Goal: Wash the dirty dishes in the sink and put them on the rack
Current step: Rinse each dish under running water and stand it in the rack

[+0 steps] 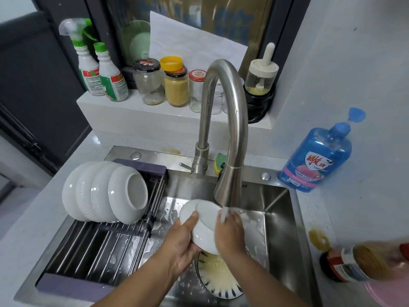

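Water (224, 212) runs from the faucet (230, 129) head onto a white dish (203, 227), held tilted directly under the spout, over the sink (278, 218). Left hand (183, 240) grips the dish's lower left rim, thumb across its face. Right hand (230, 235) lies against the dish's right edge with its fingers up in the stream; whether it grips or only presses, cannot tell. Below the faucet, under both hands, a blue-patterned plate (221, 282) with yellowish residue lies on the sink floor. Left of the faucet, the rack (106, 247) spans the sink and carries four white bowls (104, 191), on edge and nested. Right of the faucet, a blue soap bottle (316, 156) stands on the table (345, 218). A sponge (220, 161) sits just behind the faucet.
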